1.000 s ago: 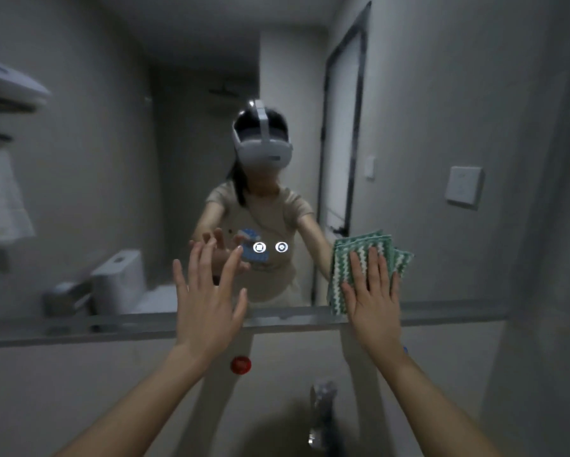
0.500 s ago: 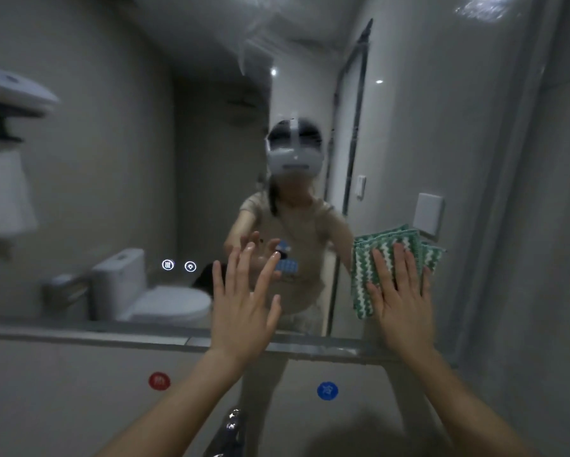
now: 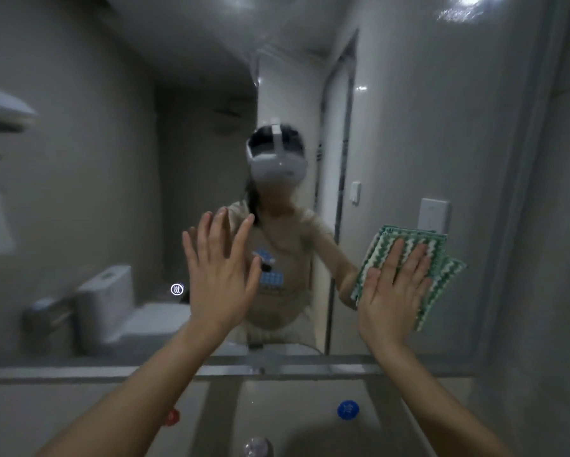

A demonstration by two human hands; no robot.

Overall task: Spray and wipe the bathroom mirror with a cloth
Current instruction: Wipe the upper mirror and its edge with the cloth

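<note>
My right hand (image 3: 394,293) presses the cloth (image 3: 408,265) flat against the mirror (image 3: 408,127), fingers spread. My left hand (image 3: 219,275) is open and empty beside it. No spray bottle visible; I judge wiping underway, most glass above still left.

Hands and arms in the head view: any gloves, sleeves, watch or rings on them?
None visible. The left hand and right hand are bare, with no gloves, rings or watch, and both forearms are uncovered down to the bottom edge. The mirror reflection shows a short-sleeved beige top.
</note>
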